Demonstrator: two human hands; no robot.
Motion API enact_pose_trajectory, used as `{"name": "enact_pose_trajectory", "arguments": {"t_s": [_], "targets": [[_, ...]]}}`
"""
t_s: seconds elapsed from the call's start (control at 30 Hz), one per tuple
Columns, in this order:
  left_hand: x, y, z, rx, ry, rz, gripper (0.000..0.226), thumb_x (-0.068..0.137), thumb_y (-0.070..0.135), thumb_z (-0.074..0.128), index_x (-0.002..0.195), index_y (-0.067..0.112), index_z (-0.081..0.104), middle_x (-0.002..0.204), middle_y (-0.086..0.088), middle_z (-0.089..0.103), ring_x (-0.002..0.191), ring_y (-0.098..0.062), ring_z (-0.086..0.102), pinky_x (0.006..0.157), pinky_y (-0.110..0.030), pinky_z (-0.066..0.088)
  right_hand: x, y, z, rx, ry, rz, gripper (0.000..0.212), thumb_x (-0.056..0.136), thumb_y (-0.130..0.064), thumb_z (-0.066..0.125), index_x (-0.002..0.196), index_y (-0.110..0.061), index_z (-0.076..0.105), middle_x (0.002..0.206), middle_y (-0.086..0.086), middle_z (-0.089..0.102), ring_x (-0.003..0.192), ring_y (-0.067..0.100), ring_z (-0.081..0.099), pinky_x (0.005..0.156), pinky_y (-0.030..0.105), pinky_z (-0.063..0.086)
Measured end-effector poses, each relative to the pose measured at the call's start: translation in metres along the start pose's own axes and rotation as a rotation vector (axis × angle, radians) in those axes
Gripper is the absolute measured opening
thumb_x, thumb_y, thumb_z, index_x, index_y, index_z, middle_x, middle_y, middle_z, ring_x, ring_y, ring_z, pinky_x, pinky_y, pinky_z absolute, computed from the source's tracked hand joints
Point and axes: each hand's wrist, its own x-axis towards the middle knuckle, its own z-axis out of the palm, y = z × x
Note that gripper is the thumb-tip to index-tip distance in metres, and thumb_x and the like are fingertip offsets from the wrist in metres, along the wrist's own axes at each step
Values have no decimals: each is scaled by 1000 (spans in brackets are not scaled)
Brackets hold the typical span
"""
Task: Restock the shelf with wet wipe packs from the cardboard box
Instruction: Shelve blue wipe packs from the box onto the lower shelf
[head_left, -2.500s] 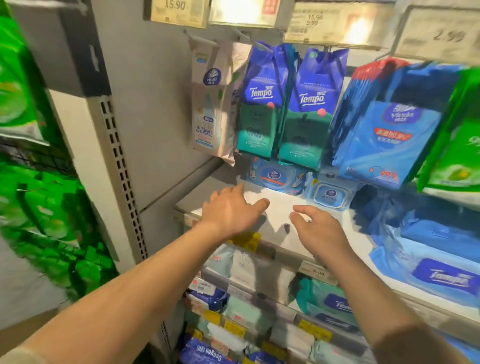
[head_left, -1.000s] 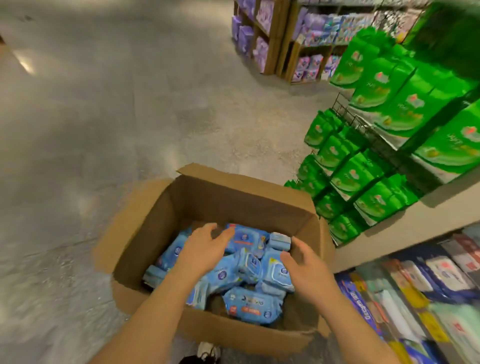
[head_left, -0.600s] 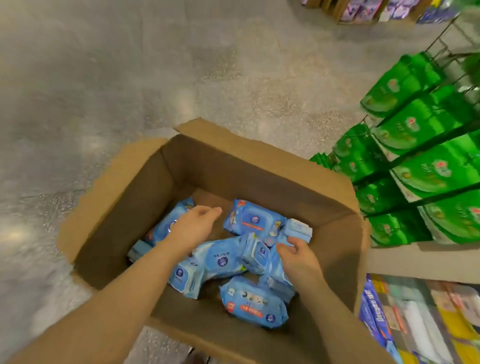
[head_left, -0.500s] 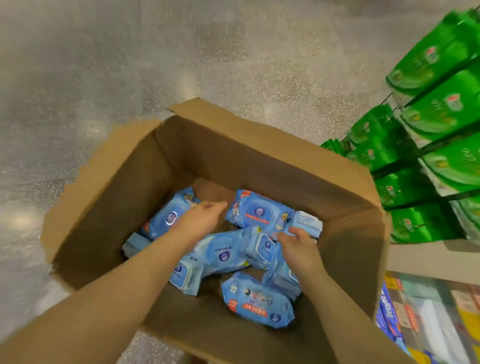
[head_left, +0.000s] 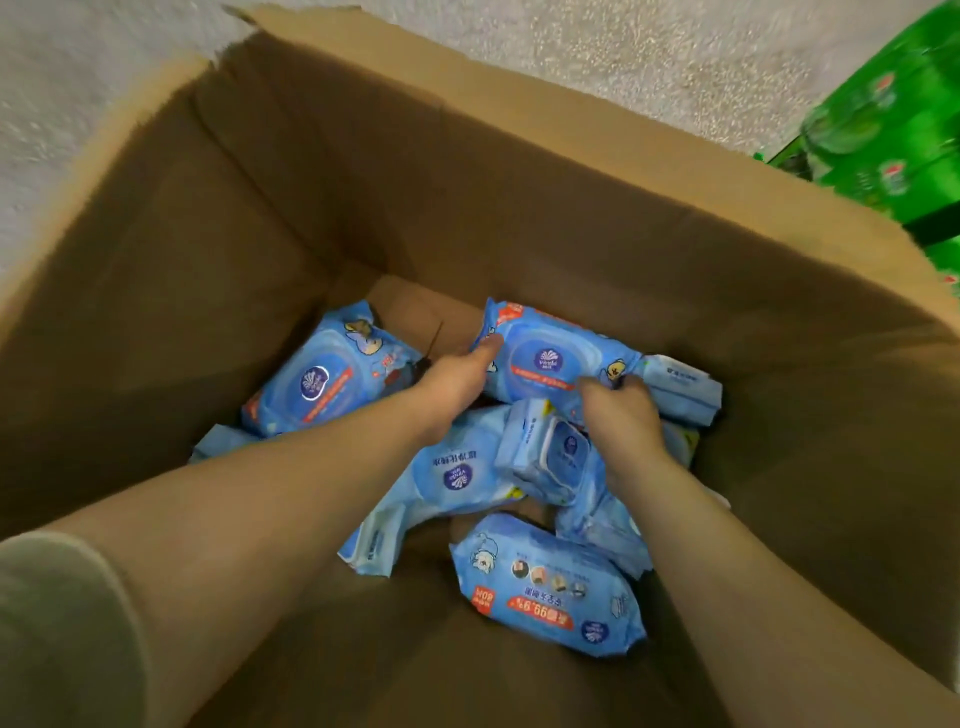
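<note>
An open cardboard box (head_left: 545, 197) fills the view, with several light blue wet wipe packs loose on its bottom. Both my hands are deep inside it. My left hand (head_left: 454, 382) grips the left end of one blue pack (head_left: 545, 364) at the back of the pile, thumb on top. My right hand (head_left: 621, 415) grips the same pack's right end, fingers curled over its edge. Another pack (head_left: 324, 382) lies to the left, one (head_left: 545, 584) lies face up near me, and more lie under my wrists.
Grey speckled floor (head_left: 623, 62) shows beyond the box's far flap. Green packs (head_left: 893, 135) on a rack stand at the upper right, close to the box's right corner. The shelf is out of view.
I turned from the shelf to the box and leaned in close. Both hands went down among the packs and now hold the two ends of one pack at the back.
</note>
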Motion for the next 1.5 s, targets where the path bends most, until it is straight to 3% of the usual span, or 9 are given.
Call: {"name": "enact_pose_trajectory", "arguments": {"t_s": [0.13,0.23,0.37,0.47,0.63,0.87,1.13,1.37,1.5], "targets": [[8,1,6,10,20,52,72,70,76,66,115,21,72,113,2,75,103,-22,69,102,-37,52,2,-6,9,104,-35,67,47,72,-35,67,115,-19,56,105,6,71,93,30,68,89,49,59],[22,-4,12,74,109,93,87,47,86,59,106,23,76,104,2,77,95,-24,73,95,-42,57,-2,-9,11,179,-50,84,56,63,-37,71,115,-21,58,105,7,75,92,31,73,83,46,61],[-21,20,6,118,185,206,69,73,66,68,117,14,68,113,-4,71,100,-27,69,93,-43,58,-21,-14,6,282,-28,-31,58,66,-26,77,122,-24,62,115,2,74,98,22,74,90,44,61],[-55,32,-3,128,234,252,60,91,53,69,126,7,55,129,-10,56,112,-31,60,99,-45,52,-37,-24,-5,318,12,-113,83,52,-40,77,132,-28,57,132,6,61,104,21,72,92,46,61],[-131,43,-25,57,232,315,46,94,54,63,114,13,53,117,-7,65,107,-28,64,93,-40,52,-95,-59,-43,244,86,-257,52,60,-55,67,109,-42,55,124,8,62,106,26,68,95,53,57],[-275,93,-32,-89,196,517,37,94,50,65,103,17,54,91,1,61,91,-27,66,79,-45,56,-215,-105,-131,285,217,-525,47,80,-48,74,117,-24,58,111,12,71,89,20,72,81,48,61],[-395,133,23,79,83,784,30,94,50,65,103,24,52,96,9,60,84,-11,57,68,-33,39,-296,-86,-256,462,294,-633,30,100,-4,61,129,-8,56,54,-17,52,50,-2,44,46,15,39],[-483,139,122,182,-16,955,36,92,53,66,107,22,55,101,3,65,83,-15,60,65,-33,42,-352,-39,-372,549,451,-708,26,94,-6,66,117,-19,71,102,2,79,85,20,75,76,45,63],[-534,134,191,238,-63,1042,40,86,57,71,103,26,51,98,4,65,80,-18,59,65,-36,43,-375,3,-446,519,529,-746,27,98,-6,61,119,-22,70,102,-4,79,94,21,76,82,46,63]]}}
